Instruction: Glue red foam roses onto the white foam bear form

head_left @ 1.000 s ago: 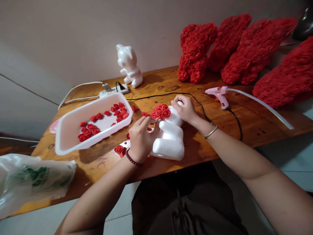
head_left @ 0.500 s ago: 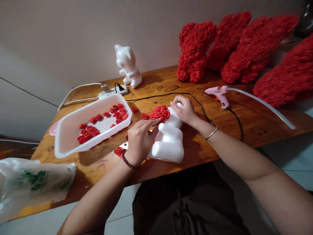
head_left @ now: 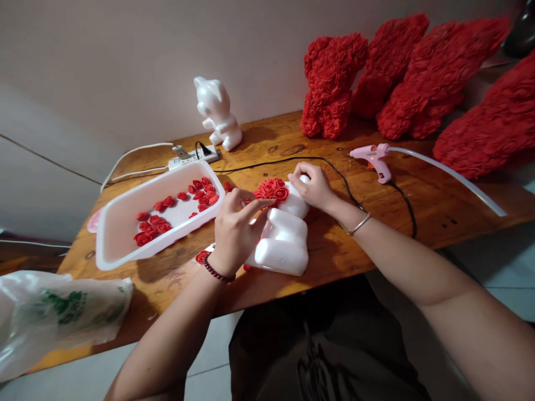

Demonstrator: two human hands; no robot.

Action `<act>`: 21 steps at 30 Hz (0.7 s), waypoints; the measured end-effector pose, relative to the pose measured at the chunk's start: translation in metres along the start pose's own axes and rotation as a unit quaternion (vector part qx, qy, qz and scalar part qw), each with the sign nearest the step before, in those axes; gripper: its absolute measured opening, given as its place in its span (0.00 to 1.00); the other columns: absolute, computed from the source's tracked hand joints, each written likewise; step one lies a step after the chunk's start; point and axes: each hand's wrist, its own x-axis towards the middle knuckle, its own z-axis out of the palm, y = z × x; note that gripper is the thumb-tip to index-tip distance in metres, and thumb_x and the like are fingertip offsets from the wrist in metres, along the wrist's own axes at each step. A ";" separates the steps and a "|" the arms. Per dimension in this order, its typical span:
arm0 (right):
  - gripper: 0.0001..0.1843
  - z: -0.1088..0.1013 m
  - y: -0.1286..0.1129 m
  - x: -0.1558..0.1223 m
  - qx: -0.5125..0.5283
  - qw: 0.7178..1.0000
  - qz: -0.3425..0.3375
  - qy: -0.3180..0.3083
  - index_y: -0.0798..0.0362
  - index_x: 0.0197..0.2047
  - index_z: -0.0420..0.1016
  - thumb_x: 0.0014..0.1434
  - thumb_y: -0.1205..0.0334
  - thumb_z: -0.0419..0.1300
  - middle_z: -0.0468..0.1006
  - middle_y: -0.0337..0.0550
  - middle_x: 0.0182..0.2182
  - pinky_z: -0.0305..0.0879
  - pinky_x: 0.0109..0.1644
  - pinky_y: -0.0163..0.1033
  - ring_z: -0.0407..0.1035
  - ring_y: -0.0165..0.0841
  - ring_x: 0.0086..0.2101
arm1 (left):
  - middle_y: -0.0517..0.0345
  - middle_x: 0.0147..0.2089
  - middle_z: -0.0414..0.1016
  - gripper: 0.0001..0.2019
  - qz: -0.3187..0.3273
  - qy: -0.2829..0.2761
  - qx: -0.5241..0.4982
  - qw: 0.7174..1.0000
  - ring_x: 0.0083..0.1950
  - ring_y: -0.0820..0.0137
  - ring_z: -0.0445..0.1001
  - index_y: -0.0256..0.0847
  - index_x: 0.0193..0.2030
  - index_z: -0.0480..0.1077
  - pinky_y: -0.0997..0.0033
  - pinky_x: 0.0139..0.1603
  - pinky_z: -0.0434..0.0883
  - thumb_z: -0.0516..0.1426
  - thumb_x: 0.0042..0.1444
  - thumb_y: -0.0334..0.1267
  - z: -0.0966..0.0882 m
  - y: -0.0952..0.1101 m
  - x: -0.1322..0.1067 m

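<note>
The bear point(head_left: 281, 252), largely bare apart from roses point(head_left: 273, 189) beside the spread left hand point(head_left: 236, 225), is being clamped by the right hand point(head_left: 312, 185).

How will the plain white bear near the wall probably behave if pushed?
The white bear may tip, since its large head sits above short legs. Its glossy, smooth surface could be slippery. Its foamy look suggests lightness.

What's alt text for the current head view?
A person's right hand holds a white bear figure at its head on a wooden table, left hand at its red roses. A tub of loose roses sits left; a pink glue gun and rose-covered figures, right.
</note>
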 end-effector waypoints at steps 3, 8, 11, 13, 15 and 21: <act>0.15 0.000 0.002 0.001 0.007 1.000 -0.001 0.001 0.50 0.23 0.61 0.55 0.53 0.59 0.66 0.37 0.23 0.55 0.36 0.40 0.60 0.31 0.28 | 0.54 0.41 0.70 0.07 -0.006 0.005 0.010 1.000 0.40 0.66 0.70 0.46 0.45 0.81 0.66 0.41 0.70 0.62 0.64 0.36 0.001 -0.003 0.000; 0.16 0.000 0.004 0.004 0.017 1.000 -0.006 0.001 0.50 0.21 0.58 0.52 0.54 0.59 0.63 0.36 0.22 0.52 0.34 0.39 0.57 0.29 0.26 | 0.53 0.41 0.71 0.06 -0.006 0.010 0.051 0.999 0.43 0.64 0.70 0.48 0.43 0.82 0.63 0.44 0.70 0.62 0.63 0.39 0.002 -0.006 0.000; 0.16 -0.001 0.004 0.005 0.028 1.000 -0.008 -0.007 0.50 0.21 0.58 0.51 0.54 0.59 0.62 0.35 0.21 0.51 0.33 0.39 0.56 0.29 0.26 | 0.52 0.42 0.72 0.06 -0.005 0.001 0.084 0.996 0.44 0.61 0.70 0.49 0.42 0.82 0.60 0.45 0.69 0.63 0.62 0.40 0.002 -0.004 0.002; 0.15 -0.001 0.004 0.006 0.034 0.999 -0.008 -0.011 0.50 0.20 0.58 0.50 0.55 0.60 0.62 0.35 0.21 0.51 0.34 0.39 0.55 0.28 0.26 | 0.52 0.43 0.73 0.06 -0.002 -0.004 0.102 0.995 0.45 0.60 0.70 0.50 0.42 0.82 0.59 0.47 0.69 0.62 0.62 0.40 0.002 -0.002 0.003; 0.16 -0.001 0.004 0.006 0.036 0.999 -0.006 -0.013 0.50 0.20 0.58 0.50 0.55 0.60 0.62 0.35 0.21 0.51 0.34 0.38 0.55 0.28 0.26 | 0.52 0.44 0.74 0.06 0.002 -0.006 0.114 0.993 0.47 0.59 0.69 0.51 0.42 0.82 0.58 0.48 0.69 0.62 0.62 0.38 0.001 0.000 0.004; 0.15 -0.003 0.004 0.006 0.005 1.000 -0.012 -0.021 0.50 0.21 0.58 0.52 0.58 0.60 0.65 0.36 0.22 0.54 0.34 0.39 0.59 0.29 0.27 | 0.51 0.48 0.74 0.06 0.020 -0.002 0.115 0.993 0.49 0.58 0.69 0.49 0.42 0.81 0.57 0.48 0.71 0.62 0.60 0.35 0.001 -0.005 0.003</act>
